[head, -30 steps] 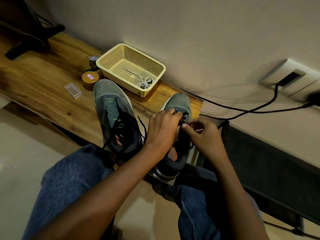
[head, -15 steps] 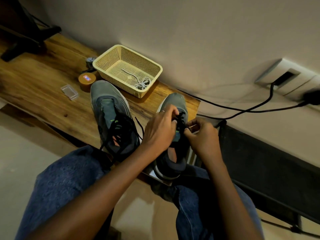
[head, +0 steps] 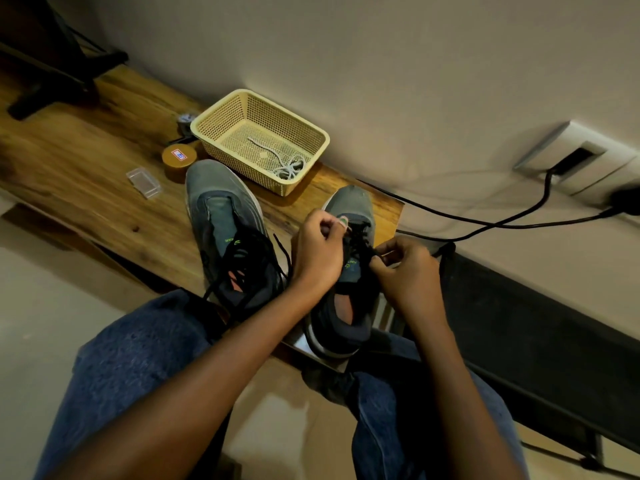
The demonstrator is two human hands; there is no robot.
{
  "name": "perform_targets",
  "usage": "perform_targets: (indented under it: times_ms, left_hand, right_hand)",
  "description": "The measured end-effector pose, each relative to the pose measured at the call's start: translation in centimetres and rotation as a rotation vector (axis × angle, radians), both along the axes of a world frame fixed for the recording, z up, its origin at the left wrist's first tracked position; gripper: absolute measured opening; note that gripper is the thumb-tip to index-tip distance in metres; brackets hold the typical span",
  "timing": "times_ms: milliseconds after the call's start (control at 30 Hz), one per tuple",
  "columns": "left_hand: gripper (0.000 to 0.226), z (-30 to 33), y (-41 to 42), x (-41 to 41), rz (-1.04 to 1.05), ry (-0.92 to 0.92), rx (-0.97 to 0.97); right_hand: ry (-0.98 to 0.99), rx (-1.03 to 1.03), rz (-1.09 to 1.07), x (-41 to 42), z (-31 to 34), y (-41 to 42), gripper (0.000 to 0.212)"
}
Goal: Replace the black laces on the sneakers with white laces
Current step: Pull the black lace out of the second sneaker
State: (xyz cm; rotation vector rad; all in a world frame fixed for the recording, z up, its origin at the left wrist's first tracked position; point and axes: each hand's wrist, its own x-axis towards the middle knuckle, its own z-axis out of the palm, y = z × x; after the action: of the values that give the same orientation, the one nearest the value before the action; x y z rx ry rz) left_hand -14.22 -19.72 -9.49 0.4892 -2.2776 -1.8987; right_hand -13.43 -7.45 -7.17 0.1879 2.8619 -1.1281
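Black lace (head: 360,237) between both hands' pinches.

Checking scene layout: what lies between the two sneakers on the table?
In the head view, bare wood of the table and a loose black lace from the left sneaker; right sneaker.

A single head-worn camera looks steeply forward and down from close above the person's knees at the wooden table (head: 86,174), its wide lens seemingly bending the wall (head: 415,81) behind.
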Motion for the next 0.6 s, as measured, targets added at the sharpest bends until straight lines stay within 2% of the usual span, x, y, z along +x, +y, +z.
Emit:
perform_targets:
  times_ms: [33, 133, 200, 233, 300, 400, 433, 467, 500, 600]
  left_hand:
    - [0.015, -0.08, -0.08, -0.12, -0.031, -0.012, -0.048]
    - [0.019, -0.3, -0.45, -0.17, -0.235, 0.03, -0.544]
    - [0.027, -0.35, -0.49, -0.19, -0.294, 0.024, -0.756]
    - [0.026, -0.43, -0.46, -0.29, -0.291, 0.039, -0.772]
    - [0.02, -0.49, -0.25, -0.33, -0.247, 0.116, -0.618]
    - [0.021, -0.08, -0.28, -0.33, -0.099, 0.12, -0.071]
    - [0.023, 0.08, -0.43, -0.41, -0.038, 0.097, 0.045]
    - [0.025, 0.17, -0.59, -0.46, -0.008, 0.09, 0.062]
    - [0.026, 0.11, -0.82, -0.53, -0.026, 0.089, -0.017]
    - [0.026, 0.14, -0.87, -0.27, -0.233, 0.007, -0.498]
  right_hand:
    - [0.005, 0.014, 0.006, 0.08, 0.01, -0.07, 0.005]
    - [0.02, 0.04, 0.021, 0.19, 0.01, -0.23, 0.006]
    - [0.022, 0.047, 0.025, 0.23, 0.04, -0.22, 0.006]
    - [0.022, 0.047, 0.025, 0.22, 0.06, -0.2, 0.006]
    - [0.019, 0.039, 0.02, 0.19, 0.06, -0.16, 0.005]
    - [0.011, 0.033, -0.004, 0.11, 0.03, -0.12, 0.005]
    - [0.015, 0.038, -0.007, 0.07, 0.0, -0.11, 0.004]
    - [0.021, 0.045, -0.005, 0.08, -0.02, -0.12, 0.004]
    - [0.028, 0.054, 0.001, 0.12, -0.06, -0.15, 0.003]
    - [0.043, 0.078, 0.014, 0.19, -0.12, -0.25, 0.003]
